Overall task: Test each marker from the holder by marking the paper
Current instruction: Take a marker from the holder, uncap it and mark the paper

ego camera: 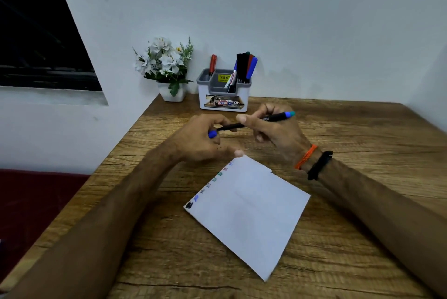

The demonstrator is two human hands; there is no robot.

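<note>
Wood-grain table [338, 238] fills the lower view, set into a corner of pale walls, with a dark window at the upper left and a dark red surface low on the left beyond the table edge. White paper [251, 216] lies flat on the table just nearer the person than the two hands, its far corner almost under the left fingertips; a column of small coloured test marks runs along its left edge.

Above that far corner, the left hand [200, 140] and right hand [275, 133] meet over the table, both curled around one black marker [254, 121] held nearly level between them. The left fingers pinch the end with the blue cap, while the right thumb and fingers grip the barrel, whose teal-blue end sticks out to the right past the knuckles. Orange and black bands circle the right wrist.

Beyond the hands, against the wall, stands the grey-and-white holder [223, 95], with a cluster of markers upright in its right compartment and a single red one at its left. Just left of it sits a white pot of white flowers [167, 66].
</note>
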